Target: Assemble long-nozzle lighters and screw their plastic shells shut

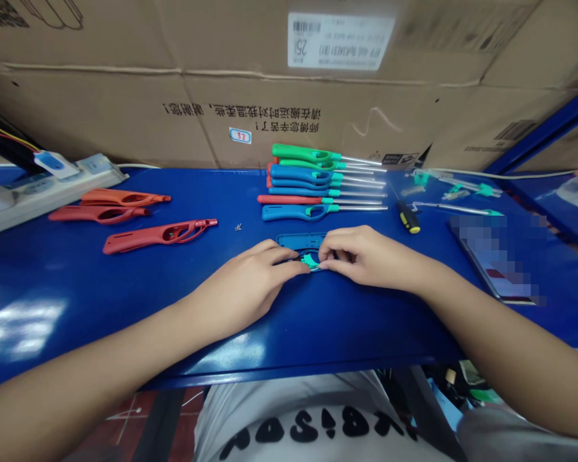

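At the front middle of the table lies a blue half shell (298, 240) of a long-nose gas lighter. Just nearer to me is a partly open lighter with a green insert (310, 260), mostly hidden by fingers. My left hand (253, 282) is closed on its left end, thumb and forefinger pinching it. My right hand (366, 256) pinches its right end by the green insert; the exact part is hidden. Beyond my hands, blue, red and green lighters with metal tubes, such as a blue lighter (293, 212), are stacked side by side.
Red and orange lighter shells (158, 236) lie at left, with small screws (238, 227) beside them. A black-yellow screwdriver (408, 218), metal tubes with green fittings (457, 208) and a phone (494, 263) lie at right. A power strip (43, 186) and cardboard boxes (125, 122) stand behind.
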Motion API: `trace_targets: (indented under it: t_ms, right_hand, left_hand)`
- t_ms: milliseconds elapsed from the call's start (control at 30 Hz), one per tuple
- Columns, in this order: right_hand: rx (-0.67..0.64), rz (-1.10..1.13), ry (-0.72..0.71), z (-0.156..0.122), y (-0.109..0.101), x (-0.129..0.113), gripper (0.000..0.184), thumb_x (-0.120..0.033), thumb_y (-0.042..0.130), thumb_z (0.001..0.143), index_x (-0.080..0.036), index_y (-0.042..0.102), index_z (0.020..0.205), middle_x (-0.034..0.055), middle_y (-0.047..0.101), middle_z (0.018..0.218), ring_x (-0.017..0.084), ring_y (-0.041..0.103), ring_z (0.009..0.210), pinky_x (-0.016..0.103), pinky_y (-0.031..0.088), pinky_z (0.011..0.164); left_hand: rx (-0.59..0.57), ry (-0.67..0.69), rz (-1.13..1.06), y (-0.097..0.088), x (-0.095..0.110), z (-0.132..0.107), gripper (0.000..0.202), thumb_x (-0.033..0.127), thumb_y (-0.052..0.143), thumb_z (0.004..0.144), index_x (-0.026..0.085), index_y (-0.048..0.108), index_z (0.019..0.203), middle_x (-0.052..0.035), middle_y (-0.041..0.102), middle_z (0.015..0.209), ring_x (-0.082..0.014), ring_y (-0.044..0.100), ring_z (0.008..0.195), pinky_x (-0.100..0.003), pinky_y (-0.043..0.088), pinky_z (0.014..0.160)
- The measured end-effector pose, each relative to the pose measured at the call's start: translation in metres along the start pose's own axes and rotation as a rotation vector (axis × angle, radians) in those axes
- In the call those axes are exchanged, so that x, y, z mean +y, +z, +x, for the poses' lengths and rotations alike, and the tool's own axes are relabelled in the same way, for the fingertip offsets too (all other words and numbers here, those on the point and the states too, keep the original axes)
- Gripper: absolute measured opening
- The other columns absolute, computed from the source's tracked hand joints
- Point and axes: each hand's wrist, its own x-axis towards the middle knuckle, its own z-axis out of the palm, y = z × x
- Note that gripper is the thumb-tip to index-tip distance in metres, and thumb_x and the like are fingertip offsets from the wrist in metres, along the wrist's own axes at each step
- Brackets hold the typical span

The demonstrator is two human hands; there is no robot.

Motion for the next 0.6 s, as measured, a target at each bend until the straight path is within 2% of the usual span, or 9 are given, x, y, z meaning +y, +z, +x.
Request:
trace_targets:
  t_ms: [167, 333, 433, 500, 600]
  right_hand:
    - [0.008, -0.022, -0.027, 0.000, 0.000, 0.000, 0.004, -0.014, 0.065, 0.089, -0.016, 0.067, 0.086, 0.0023, 0.064, 0.081, 0.011, 0.055, 0.067, 0.023, 0.039, 0.060]
    - [-0.019, -0.032, -0.056, 0.000, -0.003, -0.002, 0.008, -0.017, 0.062, 0.093, -0.016, 0.069, 0.092, 0.0035, 0.067, 0.086, 0.013, 0.059, 0.072, 0.024, 0.042, 0.065]
    - [0.052, -0.017, -0.022, -0.002, -0.011, 0.003, 0.013, -0.020, 0.059, 0.095, -0.018, 0.070, 0.101, 0.0033, 0.069, 0.088, 0.013, 0.059, 0.071, 0.025, 0.044, 0.066]
    - [0.088, -0.079, 0.001, -0.005, -0.018, 0.009, 0.017, -0.016, 0.056, 0.093, -0.019, 0.069, 0.104, 0.0047, 0.069, 0.095, 0.016, 0.061, 0.079, 0.027, 0.045, 0.071]
    - [-0.003, -0.176, 0.054, -0.009, -0.025, 0.018, 0.027, -0.007, 0.054, 0.086, -0.019, 0.069, 0.104, 0.0068, 0.065, 0.107, 0.020, 0.062, 0.092, 0.030, 0.046, 0.078]
  left_hand:
    - [0.017, 0.005, 0.012, 0.002, -0.001, 0.000, 0.039, 0.008, 0.046, 0.099, 0.024, 0.065, 0.129, -0.0082, 0.066, 0.126, -0.0255, 0.057, 0.110, -0.042, 0.053, 0.094]
    - [0.040, 0.021, 0.009, 0.004, -0.002, 0.000, 0.035, 0.009, 0.047, 0.099, 0.021, 0.065, 0.126, -0.0086, 0.067, 0.123, -0.0252, 0.058, 0.111, -0.041, 0.053, 0.095]
    - [0.053, 0.021, -0.011, 0.005, -0.002, 0.000, 0.033, 0.009, 0.047, 0.099, 0.020, 0.066, 0.125, -0.0086, 0.067, 0.124, -0.0249, 0.058, 0.113, -0.041, 0.053, 0.097]
    - [0.065, 0.019, -0.023, 0.006, -0.002, 0.000, 0.033, 0.010, 0.047, 0.100, 0.020, 0.066, 0.124, -0.0089, 0.067, 0.124, -0.0248, 0.058, 0.113, -0.042, 0.053, 0.097]
    - [0.078, 0.022, -0.031, 0.008, -0.004, 0.000, 0.032, 0.010, 0.047, 0.100, 0.020, 0.066, 0.124, -0.0097, 0.066, 0.125, -0.0248, 0.058, 0.114, -0.042, 0.053, 0.098]
